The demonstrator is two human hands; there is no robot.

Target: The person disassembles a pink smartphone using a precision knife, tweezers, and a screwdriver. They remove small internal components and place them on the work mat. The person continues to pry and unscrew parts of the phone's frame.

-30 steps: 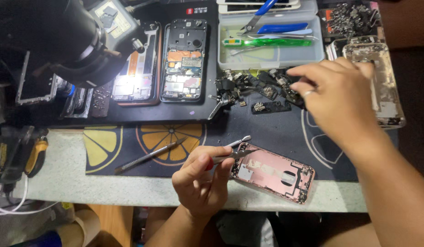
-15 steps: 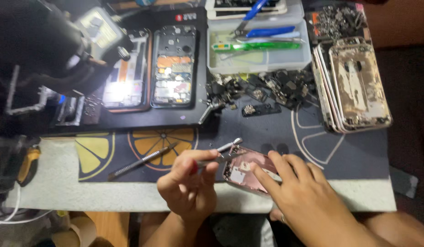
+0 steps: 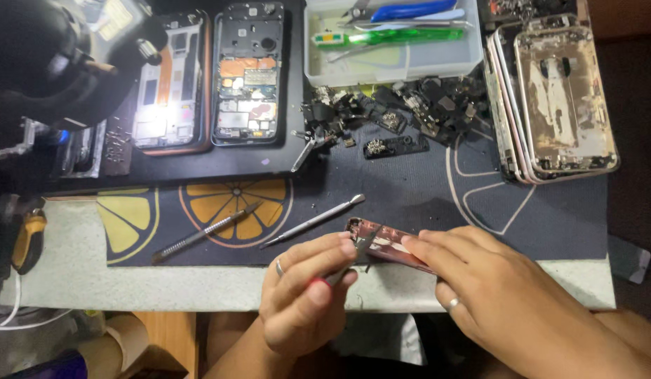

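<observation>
Fingers of the left hand (image 3: 304, 295), low in the centre of the frame, pinch a thin tool (image 3: 346, 263) whose tip touches the edge of a pink phone housing (image 3: 385, 242). Fingers of the right hand (image 3: 494, 295), lower right, curl around that housing and hold it tilted on edge above the table's front edge. Each hand wears a ring.

Just above the hands, two slim metal pry tools (image 3: 315, 220) (image 3: 206, 231) lie on a dark mat (image 3: 410, 189) printed with orange slices. Higher up, two opened phones (image 3: 206, 77) rest side by side at upper left, a heap of small dark parts (image 3: 403, 105) sits at upper centre below a clear tray (image 3: 388, 56) of tools, and stacked phone housings (image 3: 557, 98) fill the upper right.
</observation>
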